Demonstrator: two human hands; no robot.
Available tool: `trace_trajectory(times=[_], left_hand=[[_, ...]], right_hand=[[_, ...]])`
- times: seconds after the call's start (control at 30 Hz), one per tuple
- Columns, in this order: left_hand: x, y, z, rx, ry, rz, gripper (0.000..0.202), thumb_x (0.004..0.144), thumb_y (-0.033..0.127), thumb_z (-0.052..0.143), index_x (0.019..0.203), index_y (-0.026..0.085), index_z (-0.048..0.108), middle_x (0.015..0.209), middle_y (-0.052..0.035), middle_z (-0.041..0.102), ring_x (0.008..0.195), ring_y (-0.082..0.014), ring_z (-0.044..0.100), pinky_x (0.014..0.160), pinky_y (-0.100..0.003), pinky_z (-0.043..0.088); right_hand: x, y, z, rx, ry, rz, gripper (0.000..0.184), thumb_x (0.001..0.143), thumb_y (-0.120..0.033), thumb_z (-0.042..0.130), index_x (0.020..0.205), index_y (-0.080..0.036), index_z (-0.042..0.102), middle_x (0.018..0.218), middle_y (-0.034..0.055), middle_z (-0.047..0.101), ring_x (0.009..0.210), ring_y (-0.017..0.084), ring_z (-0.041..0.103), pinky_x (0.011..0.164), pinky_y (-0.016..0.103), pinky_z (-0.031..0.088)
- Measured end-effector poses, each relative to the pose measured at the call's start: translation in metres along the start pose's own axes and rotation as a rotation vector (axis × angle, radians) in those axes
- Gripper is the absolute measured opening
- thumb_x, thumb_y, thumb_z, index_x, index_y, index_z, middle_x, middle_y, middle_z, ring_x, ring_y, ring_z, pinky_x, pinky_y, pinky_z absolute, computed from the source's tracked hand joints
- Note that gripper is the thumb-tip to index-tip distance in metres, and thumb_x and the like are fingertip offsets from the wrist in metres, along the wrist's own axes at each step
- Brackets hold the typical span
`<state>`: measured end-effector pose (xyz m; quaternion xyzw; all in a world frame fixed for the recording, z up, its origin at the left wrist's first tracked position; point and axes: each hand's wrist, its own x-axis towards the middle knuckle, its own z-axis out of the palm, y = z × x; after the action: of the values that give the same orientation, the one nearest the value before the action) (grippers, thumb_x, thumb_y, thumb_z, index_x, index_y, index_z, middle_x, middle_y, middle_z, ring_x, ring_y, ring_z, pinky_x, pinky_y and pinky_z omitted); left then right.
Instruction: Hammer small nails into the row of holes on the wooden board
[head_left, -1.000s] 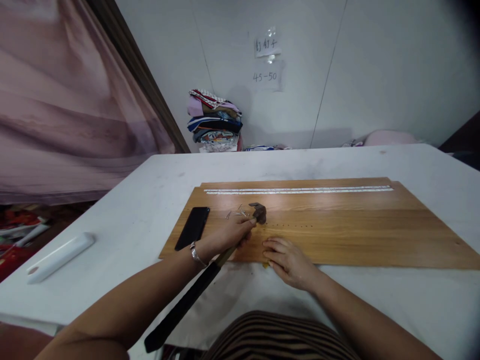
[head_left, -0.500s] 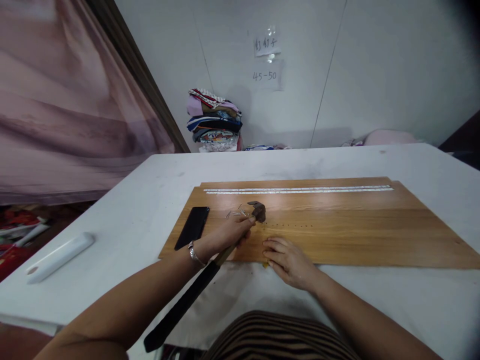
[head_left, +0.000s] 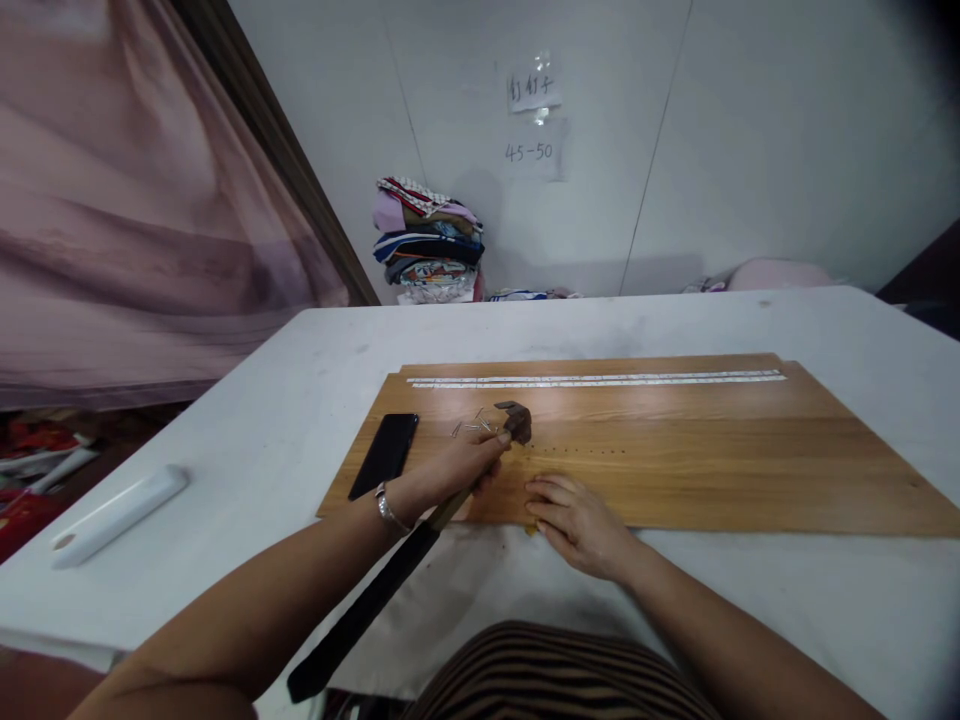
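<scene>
My left hand (head_left: pixel 457 468) is closed round a hammer (head_left: pixel 516 422), gripping it high up just behind the dark head; the long black handle (head_left: pixel 360 620) trails back toward me. The head hovers over the left part of a wooden board (head_left: pixel 712 470), beside a row of small nails (head_left: pixel 577 451) driven into it. My right hand (head_left: pixel 577 518) lies flat on the board's near edge, fingers stretched out, holding nothing. Several loose nails (head_left: pixel 472 424) lie just left of the hammer head.
A black phone (head_left: pixel 385 455) lies on the board's left end. A thin white strip (head_left: pixel 600 380) runs along the board's far edge. A white plastic bar (head_left: pixel 112 512) rests on the white table (head_left: pixel 262 420) at left. Folded cloths (head_left: pixel 429 240) are stacked against the wall.
Almost nothing differs; the hammer head has lifted very slightly. Both hands stay where they were.
</scene>
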<state>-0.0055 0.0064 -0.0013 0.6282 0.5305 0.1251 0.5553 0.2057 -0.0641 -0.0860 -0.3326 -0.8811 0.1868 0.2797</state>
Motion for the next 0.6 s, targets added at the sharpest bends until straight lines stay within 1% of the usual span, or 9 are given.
trace_trajectory(times=[0.17, 0.27, 0.37, 0.6], left_hand=[[-0.0006, -0.0006, 0.0017, 0.001, -0.003, -0.023, 0.043, 0.082, 0.059, 0.042, 0.084, 0.017, 0.052, 0.063, 0.0025, 0.052, 0.045, -0.0085, 0.046, 0.042, -0.022, 0.037], [-0.0004, -0.0004, 0.0031, -0.010, -0.001, -0.027, 0.044, 0.082, 0.060, 0.042, 0.082, 0.017, 0.052, 0.062, 0.0028, 0.051, 0.045, -0.0078, 0.045, 0.042, -0.021, 0.037], [0.0004, -0.0008, 0.0029, 0.000, 0.004, -0.022, 0.043, 0.083, 0.058, 0.042, 0.080, 0.017, 0.052, 0.060, 0.0027, 0.050, 0.044, -0.0077, 0.045, 0.041, -0.021, 0.036], [-0.0002, 0.0002, 0.0006, -0.032, 0.008, 0.001, 0.039, 0.085, 0.054, 0.042, 0.085, 0.017, 0.052, 0.060, 0.0027, 0.050, 0.045, -0.0082, 0.046, 0.042, -0.021, 0.037]], right_hand=[[-0.0001, 0.0000, -0.0004, 0.007, 0.011, -0.014, 0.028, 0.085, -0.014, 0.052, 0.110, -0.020, 0.064, 0.121, 0.0110, 0.061, 0.121, 0.026, 0.047, 0.100, 0.047, 0.041], [-0.0004, 0.0005, -0.0003, 0.010, 0.003, -0.006, 0.029, 0.086, -0.014, 0.051, 0.111, -0.021, 0.063, 0.123, 0.0103, 0.060, 0.121, 0.026, 0.047, 0.101, 0.047, 0.041], [-0.0003, 0.0005, -0.0005, 0.010, 0.000, -0.004, 0.030, 0.085, -0.013, 0.050, 0.111, -0.020, 0.063, 0.123, 0.0102, 0.060, 0.121, 0.025, 0.047, 0.101, 0.047, 0.041], [-0.0004, 0.0003, -0.0009, 0.008, -0.006, 0.001, 0.029, 0.086, -0.015, 0.051, 0.111, -0.020, 0.064, 0.123, 0.0102, 0.060, 0.121, 0.026, 0.047, 0.101, 0.047, 0.041]])
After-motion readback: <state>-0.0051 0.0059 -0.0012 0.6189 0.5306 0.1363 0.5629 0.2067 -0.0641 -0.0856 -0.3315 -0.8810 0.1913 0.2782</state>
